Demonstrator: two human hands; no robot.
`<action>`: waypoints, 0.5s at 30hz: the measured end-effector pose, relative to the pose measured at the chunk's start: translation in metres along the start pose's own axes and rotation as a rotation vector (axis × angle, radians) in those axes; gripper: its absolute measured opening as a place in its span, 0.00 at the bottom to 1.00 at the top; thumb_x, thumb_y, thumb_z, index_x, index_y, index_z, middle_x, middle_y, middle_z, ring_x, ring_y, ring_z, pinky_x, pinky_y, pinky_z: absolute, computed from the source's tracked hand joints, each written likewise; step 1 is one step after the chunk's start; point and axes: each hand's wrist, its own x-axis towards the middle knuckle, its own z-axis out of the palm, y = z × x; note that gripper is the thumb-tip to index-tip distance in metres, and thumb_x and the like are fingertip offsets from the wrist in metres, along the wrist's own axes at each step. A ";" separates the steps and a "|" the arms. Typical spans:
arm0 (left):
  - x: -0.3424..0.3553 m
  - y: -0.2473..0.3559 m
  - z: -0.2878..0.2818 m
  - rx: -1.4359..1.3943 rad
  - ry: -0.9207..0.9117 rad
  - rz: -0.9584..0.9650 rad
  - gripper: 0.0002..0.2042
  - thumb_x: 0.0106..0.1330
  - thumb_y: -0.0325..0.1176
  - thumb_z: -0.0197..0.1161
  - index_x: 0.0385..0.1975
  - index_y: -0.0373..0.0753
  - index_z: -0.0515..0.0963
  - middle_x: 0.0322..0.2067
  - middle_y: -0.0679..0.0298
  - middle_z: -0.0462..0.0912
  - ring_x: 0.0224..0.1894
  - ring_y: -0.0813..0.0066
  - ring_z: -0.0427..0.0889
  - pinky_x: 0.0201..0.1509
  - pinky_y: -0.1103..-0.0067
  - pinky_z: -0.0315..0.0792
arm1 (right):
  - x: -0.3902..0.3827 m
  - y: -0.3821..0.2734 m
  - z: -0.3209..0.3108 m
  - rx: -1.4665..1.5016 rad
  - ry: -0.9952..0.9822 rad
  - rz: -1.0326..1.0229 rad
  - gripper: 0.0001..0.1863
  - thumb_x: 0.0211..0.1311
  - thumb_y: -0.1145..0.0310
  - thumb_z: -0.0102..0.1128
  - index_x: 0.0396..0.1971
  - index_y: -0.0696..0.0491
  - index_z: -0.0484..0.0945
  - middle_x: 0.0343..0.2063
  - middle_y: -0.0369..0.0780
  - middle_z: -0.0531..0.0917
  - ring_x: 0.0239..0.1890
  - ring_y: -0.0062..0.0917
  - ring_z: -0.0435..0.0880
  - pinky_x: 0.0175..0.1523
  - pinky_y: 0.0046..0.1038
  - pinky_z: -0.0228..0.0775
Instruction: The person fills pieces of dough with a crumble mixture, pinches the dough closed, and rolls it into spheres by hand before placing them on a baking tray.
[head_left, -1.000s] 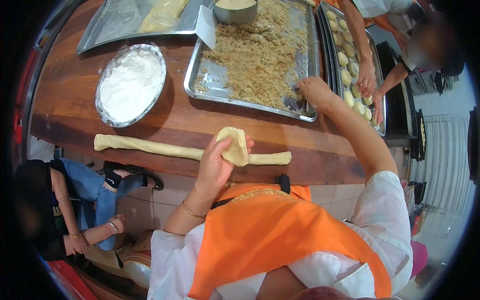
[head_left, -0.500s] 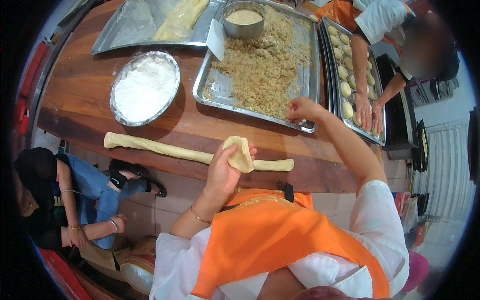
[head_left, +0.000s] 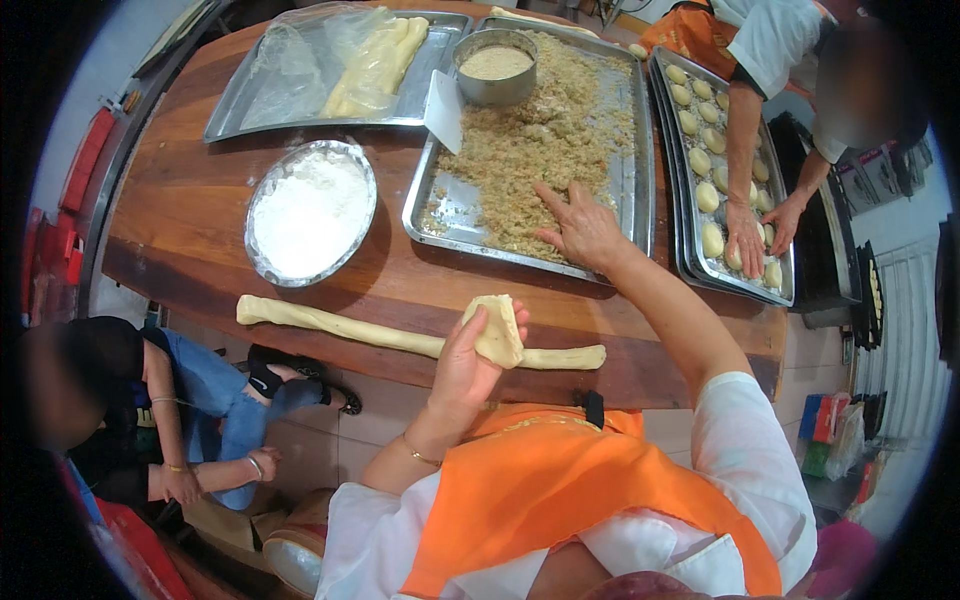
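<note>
The wooden table (head_left: 170, 240) is the biggest thing here, spreading forward and to both sides of the left hand (head_left: 468, 365), whose grip is at its near edge. Beyond that grip, reaching over to the right, lies the large metal tray of crumbs (head_left: 455, 203), with loose golden crumbs (head_left: 545, 135) heaped over much of it. Far ahead and to the left is a second metal tray (head_left: 300, 126), bearing pale dough (head_left: 375, 75) partly under clear plastic. Well to the right and ahead, a baking tray (head_left: 742, 285) carries rows of small oval dough pieces (head_left: 711, 238); a co-worker's hands (head_left: 743, 235) press down among the nearest ones. The long dough roll (head_left: 340, 323) passes just behind the grip along the table's edge, its longer stretch running left and a shorter one right. Ahead and to the left stands a bowl (head_left: 254, 255) full of white flour (head_left: 310, 210). Almost straight ahead, at the far side, a round metal tin (head_left: 498, 93) sits in the crumb tray. The right hand (head_left: 588, 232), ahead and to the right of the grip, is palm down with fingers spread over the crumbs. A white scraper (head_left: 444, 110) leans at that tray's left rim, beyond the bowl's right side. Smallest is the flattened dough piece (head_left: 495, 333) held in the left hand, thumb across its near face and fingers behind.
</note>
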 end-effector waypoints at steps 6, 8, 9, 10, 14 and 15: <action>0.002 -0.001 0.007 0.053 0.007 -0.018 0.16 0.77 0.35 0.50 0.58 0.32 0.69 0.53 0.50 0.79 0.54 0.59 0.81 0.57 0.66 0.77 | 0.029 0.029 0.037 0.017 0.103 -0.147 0.15 0.65 0.59 0.61 0.45 0.51 0.72 0.35 0.48 0.78 0.34 0.45 0.82 0.37 0.45 0.76; 0.003 -0.002 0.008 0.057 0.003 -0.027 0.16 0.77 0.35 0.50 0.58 0.33 0.69 0.53 0.50 0.79 0.54 0.59 0.81 0.58 0.66 0.77 | 0.040 0.035 0.044 0.162 0.154 -0.055 0.13 0.64 0.61 0.61 0.41 0.53 0.72 0.30 0.47 0.77 0.30 0.47 0.80 0.35 0.45 0.75; 0.004 -0.002 0.006 0.059 -0.006 -0.029 0.16 0.77 0.35 0.50 0.59 0.34 0.70 0.54 0.51 0.79 0.55 0.60 0.81 0.58 0.66 0.77 | 0.047 0.036 0.051 0.239 0.179 -0.013 0.12 0.63 0.62 0.61 0.39 0.54 0.72 0.27 0.47 0.77 0.28 0.48 0.79 0.35 0.46 0.74; 0.006 -0.002 0.009 0.067 -0.025 -0.042 0.16 0.77 0.35 0.50 0.59 0.34 0.70 0.55 0.52 0.79 0.55 0.60 0.80 0.58 0.66 0.77 | 0.051 0.049 0.059 0.164 0.274 -0.041 0.12 0.65 0.62 0.60 0.38 0.54 0.72 0.27 0.46 0.78 0.26 0.45 0.79 0.32 0.43 0.73; 0.011 -0.002 0.021 0.006 0.015 -0.015 0.17 0.79 0.37 0.48 0.59 0.33 0.68 0.55 0.51 0.78 0.57 0.59 0.79 0.59 0.66 0.76 | 0.059 0.066 0.044 1.098 0.241 0.477 0.14 0.74 0.54 0.50 0.39 0.50 0.75 0.29 0.38 0.81 0.20 0.30 0.75 0.24 0.32 0.67; 0.014 -0.001 0.020 -0.023 0.000 0.004 0.18 0.79 0.38 0.47 0.60 0.34 0.68 0.56 0.51 0.77 0.57 0.59 0.79 0.59 0.65 0.76 | 0.059 0.061 0.032 1.629 0.079 0.771 0.16 0.76 0.51 0.46 0.40 0.48 0.75 0.30 0.35 0.82 0.19 0.26 0.73 0.23 0.30 0.65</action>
